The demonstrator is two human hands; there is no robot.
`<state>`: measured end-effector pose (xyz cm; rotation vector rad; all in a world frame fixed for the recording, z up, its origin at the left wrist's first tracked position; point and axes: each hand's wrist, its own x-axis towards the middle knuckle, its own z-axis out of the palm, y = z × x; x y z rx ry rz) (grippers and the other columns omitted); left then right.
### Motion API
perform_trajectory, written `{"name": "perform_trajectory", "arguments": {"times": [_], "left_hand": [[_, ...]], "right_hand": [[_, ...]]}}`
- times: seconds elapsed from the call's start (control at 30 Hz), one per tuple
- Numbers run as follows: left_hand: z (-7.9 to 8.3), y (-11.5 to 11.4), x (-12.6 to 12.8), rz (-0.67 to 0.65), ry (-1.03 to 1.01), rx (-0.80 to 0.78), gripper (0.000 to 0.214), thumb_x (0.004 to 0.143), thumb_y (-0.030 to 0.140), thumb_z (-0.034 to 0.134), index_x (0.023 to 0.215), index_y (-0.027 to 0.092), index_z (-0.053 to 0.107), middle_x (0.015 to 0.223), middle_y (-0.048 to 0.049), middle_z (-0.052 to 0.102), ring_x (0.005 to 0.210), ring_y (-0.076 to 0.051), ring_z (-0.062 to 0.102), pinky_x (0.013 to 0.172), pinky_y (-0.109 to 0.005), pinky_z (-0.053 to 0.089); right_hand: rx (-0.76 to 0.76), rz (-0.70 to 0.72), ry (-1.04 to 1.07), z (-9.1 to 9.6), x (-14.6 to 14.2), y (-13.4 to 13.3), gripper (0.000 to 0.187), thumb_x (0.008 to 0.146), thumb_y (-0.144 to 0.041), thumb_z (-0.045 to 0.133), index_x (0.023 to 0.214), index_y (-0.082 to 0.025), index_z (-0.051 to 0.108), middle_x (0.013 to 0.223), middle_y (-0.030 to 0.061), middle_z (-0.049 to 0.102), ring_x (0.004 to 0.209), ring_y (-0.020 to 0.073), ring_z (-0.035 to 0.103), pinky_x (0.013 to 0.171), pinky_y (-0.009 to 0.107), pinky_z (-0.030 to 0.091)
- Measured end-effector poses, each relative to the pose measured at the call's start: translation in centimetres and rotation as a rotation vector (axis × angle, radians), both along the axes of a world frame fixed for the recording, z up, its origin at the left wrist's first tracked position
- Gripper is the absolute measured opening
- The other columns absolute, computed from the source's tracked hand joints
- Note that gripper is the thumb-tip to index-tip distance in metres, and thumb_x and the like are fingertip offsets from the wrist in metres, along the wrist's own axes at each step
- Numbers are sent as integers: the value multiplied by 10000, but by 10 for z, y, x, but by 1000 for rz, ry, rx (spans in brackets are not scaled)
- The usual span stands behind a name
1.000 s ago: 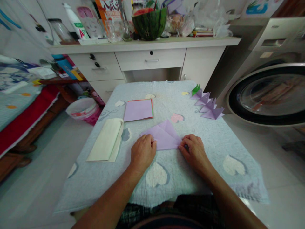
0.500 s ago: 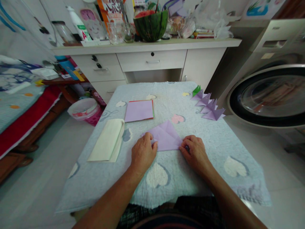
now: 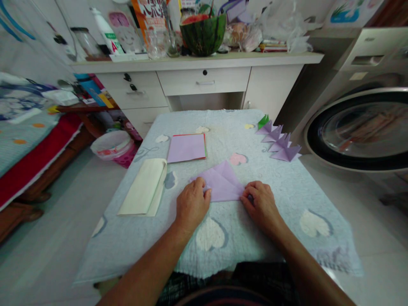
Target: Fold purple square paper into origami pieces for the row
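Note:
A sheet of purple origami paper [image 3: 223, 182], folded to a triangle with crease lines, lies on the cloth-covered table between my hands. My left hand [image 3: 194, 199] pinches its left corner, thumb near the bottom edge. At the right corner, the curled fingers of my right hand [image 3: 259, 199] grip the paper. Beyond it rests a stack of square coloured paper [image 3: 187, 148], purple on top with red and green edges showing. To the left is a folded pale cream sheet [image 3: 143, 187]. Several folded purple paper pieces [image 3: 280, 140] stand in a row at the far right, a green one [image 3: 263, 122] behind them.
A heart-patterned cloth [image 3: 251, 238] covers the table. Behind stands a white cabinet [image 3: 204, 80] with a cut watermelon [image 3: 204, 36], jars and bags on top. A washing machine [image 3: 366, 106] is at the right, a pink bin [image 3: 123, 155] at the left.

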<state>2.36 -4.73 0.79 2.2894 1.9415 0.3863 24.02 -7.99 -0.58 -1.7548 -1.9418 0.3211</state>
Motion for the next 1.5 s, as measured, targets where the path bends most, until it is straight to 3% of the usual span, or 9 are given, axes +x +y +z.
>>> {"name": "perform_trajectory", "arguments": {"times": [0.23, 0.47, 0.6, 0.67, 0.8, 0.9, 1.0, 1.27, 1.5], "left_hand": [[0, 1, 2, -207, 72, 150, 80, 897, 184, 568, 920, 227, 631, 905, -29, 608, 879, -218, 541, 770, -336, 415], [-1, 4, 0, -431, 131, 101, 170, 925, 145, 504, 889, 213, 655, 889, -31, 615, 850, -200, 539, 764, -336, 437], [7, -9, 3, -449, 188, 50, 160, 912, 140, 485, 903, 192, 636, 907, -56, 604, 885, -221, 540, 818, -362, 459], [10, -20, 6, -443, 183, 45, 159, 919, 248, 521, 1026, 198, 627, 977, -75, 592, 940, -241, 532, 851, -385, 465], [9, -40, 11, -436, 170, 81, 617, 815, 556, 637, 1343, 269, 496, 1174, -132, 535, 1119, -323, 475, 946, -472, 433], [6, -46, 13, -439, 178, 106, 712, 778, 629, 633, 1381, 284, 475, 1215, -137, 525, 1191, -342, 438, 1077, -560, 294], [5, -47, 13, -427, 192, 111, 708, 785, 655, 600, 1380, 291, 481, 1232, -132, 527, 1216, -342, 434, 1113, -583, 219], [0, -48, 9, -437, 171, 89, 674, 826, 654, 541, 1398, 309, 454, 1469, -89, 430, 1286, -376, 400, 1101, -558, 265], [-2, -46, 9, -474, 160, 92, 630, 860, 618, 530, 1388, 280, 464, 1457, -108, 468, 1348, -349, 387, 1125, -569, 226]], "right_hand": [[-5, 4, 15, -1, 1, 0, 64, 830, -194, 609, 770, -193, 631, 962, 90, 592, 917, 251, 507, 853, 425, 408], [22, 17, 33, -2, 2, 0, 91, 827, -184, 596, 742, -197, 625, 973, 92, 589, 940, 251, 518, 872, 435, 398], [50, 16, 39, -4, 3, 1, 99, 824, -182, 587, 736, -199, 630, 996, 97, 589, 965, 254, 519, 881, 443, 399], [57, 12, 41, -5, 3, 1, 106, 821, -182, 586, 724, -198, 627, 999, 99, 589, 971, 256, 519, 888, 450, 400], [59, 10, 43, -6, 3, 1, 97, 821, -187, 593, 733, -193, 633, 1016, 107, 589, 989, 262, 519, 905, 459, 400], [55, 0, 38, -6, 3, 1, 89, 816, -183, 601, 736, -188, 639, 1025, 109, 588, 1002, 266, 521, 910, 458, 401], [48, -4, 35, -6, 3, 0, 87, 813, -179, 603, 734, -186, 637, 1023, 108, 586, 1003, 265, 521, 909, 456, 401], [68, -5, 31, -4, 2, 0, 80, 805, -179, 611, 731, -196, 636, 1013, 104, 586, 986, 266, 521, 899, 451, 405], [90, 8, 36, -5, 3, 0, 94, 811, -175, 594, 728, -196, 633, 1004, 105, 592, 970, 262, 530, 896, 462, 412]]}}
